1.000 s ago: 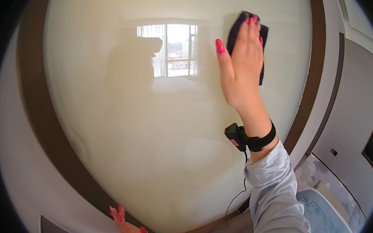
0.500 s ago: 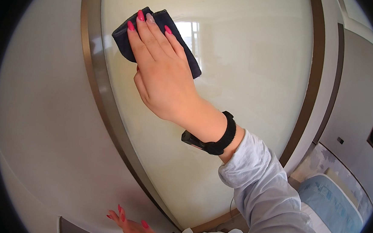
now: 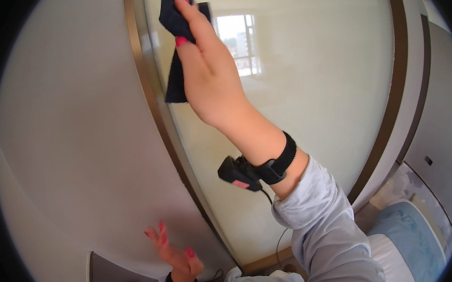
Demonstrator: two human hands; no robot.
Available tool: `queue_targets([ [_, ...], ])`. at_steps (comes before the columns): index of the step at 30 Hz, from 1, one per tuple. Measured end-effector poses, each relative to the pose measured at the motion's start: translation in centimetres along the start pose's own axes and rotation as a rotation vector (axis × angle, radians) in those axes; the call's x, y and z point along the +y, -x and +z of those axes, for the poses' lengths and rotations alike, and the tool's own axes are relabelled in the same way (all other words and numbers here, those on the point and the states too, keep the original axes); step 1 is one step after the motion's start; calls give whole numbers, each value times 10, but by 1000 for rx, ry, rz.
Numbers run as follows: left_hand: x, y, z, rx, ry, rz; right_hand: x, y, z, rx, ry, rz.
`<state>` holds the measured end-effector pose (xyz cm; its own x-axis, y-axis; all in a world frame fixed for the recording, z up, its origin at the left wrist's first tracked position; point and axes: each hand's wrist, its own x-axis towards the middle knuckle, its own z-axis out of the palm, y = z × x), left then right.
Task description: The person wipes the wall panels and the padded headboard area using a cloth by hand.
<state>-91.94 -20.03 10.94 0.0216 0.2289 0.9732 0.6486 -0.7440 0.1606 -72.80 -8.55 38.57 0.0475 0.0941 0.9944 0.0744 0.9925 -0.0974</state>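
A dark cloth bends near the cream panel's left edge.

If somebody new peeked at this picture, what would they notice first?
Probably the right hand, big and near the top, holding a dark cloth over the upper left of the shiny panel. Next might be the bright window reflection just right of the cloth, and the black box strapped at that wrist. Low down, the left hand is open and holds nothing.
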Motion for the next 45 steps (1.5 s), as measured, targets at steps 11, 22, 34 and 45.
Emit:
queue_targets([
  [11, -18, 10, -12, -46, 48, 6, -13, 128, 28, -241, -294, 192],
  [22, -39, 17, 9, -153, -245, 131, -8, 208, 23, -180, -347, -8],
  [34, -49, 32, 3, -140, -245, 136, 8, 112, 41, -327, -262, -59],
  [45, -37, 13, 16, -180, -310, 212, 9, 335, 27, -237, -300, 62],
])
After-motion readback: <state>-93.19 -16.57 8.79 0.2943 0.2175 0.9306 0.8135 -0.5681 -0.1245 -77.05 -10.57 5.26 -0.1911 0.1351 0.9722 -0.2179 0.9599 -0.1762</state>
